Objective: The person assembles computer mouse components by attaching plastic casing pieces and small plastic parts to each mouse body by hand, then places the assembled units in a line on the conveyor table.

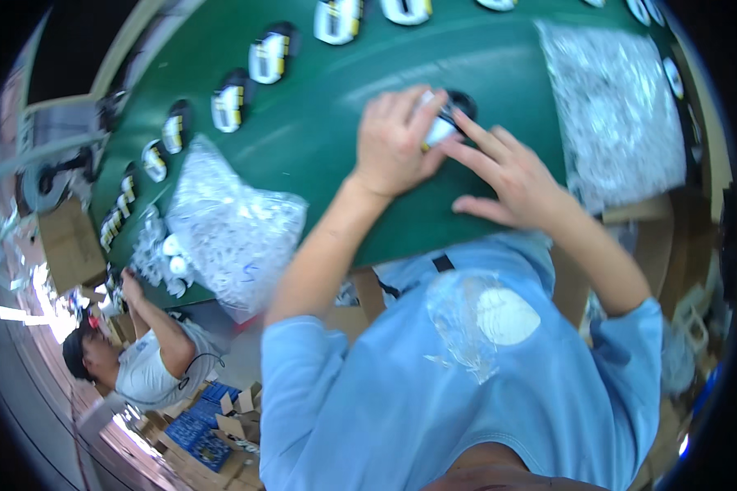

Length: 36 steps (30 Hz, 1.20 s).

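My left hand (395, 137) is wrapped round a small black-and-white rounded device (440, 129) with a touch of yellow on it, low over the green work surface (327, 159). Its exact kind cannot be made out, as my fingers cover part of it. My right hand (508, 173) comes in from the right with its fingers stretched out. The index and middle fingertips touch the device's right side, while the thumb stands apart. Similar white, black and yellow devices, such as this one (269, 56), are spaced along the far side of the surface.
A clear plastic bag of small parts (233, 225) lies at the left edge, next to loose clear pieces (151, 250). Another full clear bag (618, 114) lies on the right. At far left a co-worker (155, 360) reaches to the surface; cardboard boxes (72, 241) stand nearby.
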Each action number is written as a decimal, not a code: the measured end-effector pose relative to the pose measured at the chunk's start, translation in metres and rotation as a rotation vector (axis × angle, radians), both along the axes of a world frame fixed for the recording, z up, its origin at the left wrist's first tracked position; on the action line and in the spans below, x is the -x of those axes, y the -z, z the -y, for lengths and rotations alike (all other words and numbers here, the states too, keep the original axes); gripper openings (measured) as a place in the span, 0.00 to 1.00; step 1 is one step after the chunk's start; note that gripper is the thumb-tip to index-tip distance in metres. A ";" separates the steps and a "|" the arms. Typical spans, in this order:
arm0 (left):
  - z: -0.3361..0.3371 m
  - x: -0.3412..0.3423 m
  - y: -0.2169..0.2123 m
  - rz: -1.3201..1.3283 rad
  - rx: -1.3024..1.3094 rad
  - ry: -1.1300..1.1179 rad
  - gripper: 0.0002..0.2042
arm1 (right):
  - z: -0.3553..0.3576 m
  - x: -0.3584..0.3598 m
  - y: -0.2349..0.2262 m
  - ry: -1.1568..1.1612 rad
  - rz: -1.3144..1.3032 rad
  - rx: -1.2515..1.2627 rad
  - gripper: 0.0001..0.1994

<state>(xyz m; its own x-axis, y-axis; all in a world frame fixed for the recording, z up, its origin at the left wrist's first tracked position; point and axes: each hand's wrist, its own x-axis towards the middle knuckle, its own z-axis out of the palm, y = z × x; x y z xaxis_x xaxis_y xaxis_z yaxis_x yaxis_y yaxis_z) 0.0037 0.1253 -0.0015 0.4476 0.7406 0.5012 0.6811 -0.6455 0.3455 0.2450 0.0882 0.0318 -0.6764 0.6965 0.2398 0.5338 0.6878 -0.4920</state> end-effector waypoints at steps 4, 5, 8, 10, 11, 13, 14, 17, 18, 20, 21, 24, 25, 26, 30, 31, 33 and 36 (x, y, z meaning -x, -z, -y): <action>-0.021 0.062 -0.012 0.108 -0.095 -0.260 0.25 | 0.013 -0.004 0.015 0.112 -0.296 0.147 0.35; -0.032 0.091 -0.016 0.147 -0.171 -0.401 0.25 | 0.016 -0.007 0.015 0.086 -0.313 0.141 0.35; -0.068 0.184 -0.040 0.164 -0.193 -0.740 0.27 | 0.014 -0.008 0.013 0.146 -0.313 0.228 0.30; -0.078 0.238 -0.042 0.078 -0.116 -0.886 0.29 | 0.007 -0.005 0.013 0.045 -0.309 0.132 0.25; -0.079 0.259 -0.040 0.033 -0.042 -0.952 0.30 | 0.006 -0.004 0.012 0.035 -0.318 0.128 0.25; -0.075 0.287 -0.029 -0.122 -0.080 -1.020 0.33 | 0.005 -0.002 0.011 0.022 -0.305 0.137 0.23; -0.071 0.273 -0.030 -0.220 -0.090 -0.981 0.33 | 0.007 -0.006 0.011 0.034 -0.298 0.144 0.23; -0.061 0.227 -0.033 -0.434 0.026 -0.927 0.35 | 0.011 -0.016 0.006 0.085 -0.351 0.213 0.19; -0.062 0.222 -0.031 -0.465 0.192 -0.939 0.36 | 0.010 -0.024 0.000 0.105 -0.341 0.210 0.19; -0.062 0.233 -0.021 -0.435 0.374 -0.943 0.41 | 0.004 -0.048 -0.022 0.123 -0.289 0.016 0.14; -0.058 0.243 -0.021 -0.505 0.322 -1.012 0.42 | -0.001 -0.059 -0.030 0.262 -0.257 -0.076 0.10; -0.034 0.257 -0.051 0.094 0.310 -0.846 0.35 | -0.027 -0.109 -0.045 0.638 -0.279 -0.083 0.04; -0.021 0.246 -0.058 0.013 0.168 -0.832 0.35 | -0.035 -0.124 -0.050 0.652 -0.197 -0.111 0.05; -0.013 0.213 -0.070 -0.077 0.144 -0.739 0.35 | -0.039 -0.132 -0.047 0.676 -0.106 -0.104 0.06; -0.004 0.086 -0.066 -0.115 0.180 -0.299 0.42 | -0.055 -0.139 -0.016 0.600 0.132 -0.171 0.08; 0.000 0.064 -0.064 -0.158 0.153 -0.222 0.43 | -0.059 -0.133 -0.014 0.566 0.190 -0.139 0.09; 0.002 0.036 -0.055 -0.140 0.184 -0.088 0.44 | -0.064 -0.125 -0.014 0.545 0.210 -0.104 0.10; 0.003 0.008 -0.043 -0.155 0.228 -0.009 0.43 | -0.062 -0.128 -0.013 0.523 0.279 -0.060 0.10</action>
<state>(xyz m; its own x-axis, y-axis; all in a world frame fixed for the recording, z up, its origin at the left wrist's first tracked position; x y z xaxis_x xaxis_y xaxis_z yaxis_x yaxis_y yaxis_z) -0.0044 0.1226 0.0415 0.4984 0.8311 0.2469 0.7427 -0.5562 0.3729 0.3733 0.1498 0.0452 -0.2899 0.9450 0.1512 0.9129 0.3205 -0.2527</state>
